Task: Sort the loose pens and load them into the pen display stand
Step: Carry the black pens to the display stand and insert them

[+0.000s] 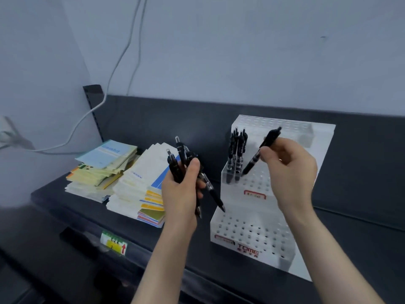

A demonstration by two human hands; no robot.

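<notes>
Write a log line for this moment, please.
left hand: grips bunch of black plastic pens | right hand: holds single black pen, tip at middle tier | white tiered plastic stand: partly loaded

pens [235, 157]: black, banded barrels
display stand [252, 229]: white, dotted with holes, red lettering
shelf [350, 163]: dark grey
booklets [105, 159]: pale blue, yellow, white

Left hand [182, 189]: bare, uncovered from fingertips to wrist.
Right hand [291, 170]: bare, uncovered likewise; knuckle ridges visible across the back.
Left forearm [166, 255]: bare, slender, uncovered down to the lower frame edge.
Right forearm [322, 249]: bare, uncovered down to the lower frame edge.
</notes>
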